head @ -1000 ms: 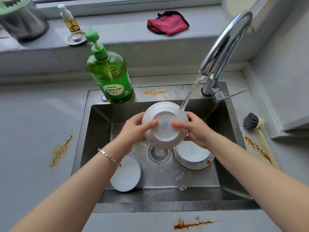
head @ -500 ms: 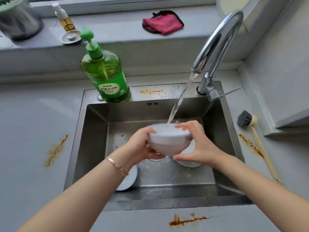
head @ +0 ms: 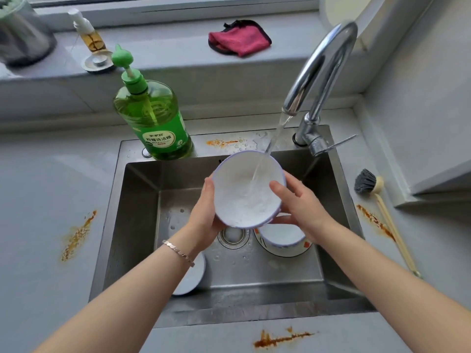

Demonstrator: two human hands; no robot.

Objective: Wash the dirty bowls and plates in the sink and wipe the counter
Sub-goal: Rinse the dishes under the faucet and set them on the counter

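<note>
Gripped wet bowl (head: 244, 197) mid-frame with left hand (head: 204, 217) and right hand (head: 300, 207); might slip under stream (head: 270, 146), crack dishes (head: 281, 238) below.

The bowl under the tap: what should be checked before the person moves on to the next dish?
1. Grip on the bowl: ok, left hand and right hand hold its opposite sides.
2. Water stream lands inside it: ok.
3. Inside rinsed clean: cannot tell, splashing water covers it.
4. Sink free of other dishes: not ok, a second bowl on a plate and a small bowl wait.
5. Counter wiped: not ok, orange stains remain.
6. Red cloth within sight: ok, on the sill.
</note>
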